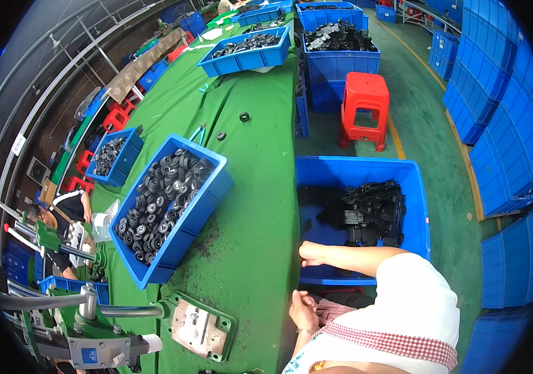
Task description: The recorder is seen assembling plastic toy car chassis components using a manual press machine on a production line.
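The right hand (312, 252) rests on the near wall of the large blue crate (419, 206), fingers curled loosely and holding nothing. The crate stands just beside the right edge of the green table (260, 187) and holds a heap of black plastic parts (372, 212) toward its far right side. The left hand (304, 310) hangs below the crate's near wall, close to the table edge, fingers drawn together; whether it pinches anything cannot be told. A tilted blue bin of black wheels (163, 199) sits on the table, left of the crate. A red stool (363, 109) stands beyond the crate's far wall.
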`<action>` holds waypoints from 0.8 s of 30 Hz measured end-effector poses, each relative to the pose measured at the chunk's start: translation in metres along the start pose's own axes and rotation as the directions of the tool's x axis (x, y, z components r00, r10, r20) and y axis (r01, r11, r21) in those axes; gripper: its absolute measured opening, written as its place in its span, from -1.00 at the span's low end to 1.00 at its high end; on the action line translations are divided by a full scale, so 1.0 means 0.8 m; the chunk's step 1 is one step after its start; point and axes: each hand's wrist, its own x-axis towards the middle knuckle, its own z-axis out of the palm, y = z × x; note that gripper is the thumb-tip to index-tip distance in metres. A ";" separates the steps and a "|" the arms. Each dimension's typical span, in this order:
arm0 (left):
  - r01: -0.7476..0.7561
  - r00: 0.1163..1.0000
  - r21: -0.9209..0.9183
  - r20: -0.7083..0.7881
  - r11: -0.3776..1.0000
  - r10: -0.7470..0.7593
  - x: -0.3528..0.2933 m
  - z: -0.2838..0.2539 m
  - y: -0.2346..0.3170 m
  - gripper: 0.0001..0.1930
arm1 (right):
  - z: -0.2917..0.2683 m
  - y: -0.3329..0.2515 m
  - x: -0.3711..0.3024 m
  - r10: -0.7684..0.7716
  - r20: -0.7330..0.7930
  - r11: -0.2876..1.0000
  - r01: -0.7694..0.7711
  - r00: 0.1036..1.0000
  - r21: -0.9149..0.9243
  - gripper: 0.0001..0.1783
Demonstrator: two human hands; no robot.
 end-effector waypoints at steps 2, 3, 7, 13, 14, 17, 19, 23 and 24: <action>0.046 0.997 0.052 0.053 0.998 -0.049 0.009 0.014 0.003 -0.71 | -0.002 -0.005 -0.015 0.063 0.015 0.966 -0.057 0.998 -0.252 -0.89; 0.091 0.990 0.107 0.101 0.990 -0.101 0.014 0.020 0.005 -0.71 | -0.005 -0.006 -0.021 0.062 0.016 0.966 -0.056 0.998 -0.254 -0.89; 0.183 0.978 0.029 0.100 0.983 -0.185 0.040 0.032 0.010 -0.68 | -0.010 -0.016 -0.043 -0.002 0.234 0.761 0.153 0.972 -0.630 -0.82; 0.191 0.981 -0.005 0.047 0.982 -0.190 0.055 0.031 0.021 -0.65 | 0.008 -0.027 -0.064 -0.088 0.391 0.456 0.386 0.916 -0.802 -0.77; 0.200 0.979 -0.005 0.027 0.980 -0.200 0.055 0.032 0.021 -0.65 | 0.003 -0.023 -0.058 -0.106 0.445 0.363 0.451 0.889 -0.815 -0.77; 0.220 0.976 -0.025 0.001 0.975 -0.220 0.053 0.034 0.021 -0.66 | 0.001 -0.024 -0.067 -0.143 0.504 0.285 0.523 0.852 -0.803 -0.78; 0.232 0.973 -0.042 -0.003 0.972 -0.233 0.052 0.035 0.021 -0.67 | -0.002 -0.020 -0.071 -0.160 0.532 0.246 0.555 0.832 -0.794 -0.78; 0.195 0.980 -0.102 -0.031 0.976 -0.199 0.055 0.036 0.018 -0.68 | -0.005 -0.011 -0.077 -0.191 0.470 0.471 0.501 0.862 -0.726 -0.77; 0.176 0.983 -0.140 -0.029 0.974 -0.182 0.057 0.036 0.015 -0.68 | -0.006 -0.012 -0.078 -0.184 0.451 0.523 0.476 0.873 -0.707 -0.77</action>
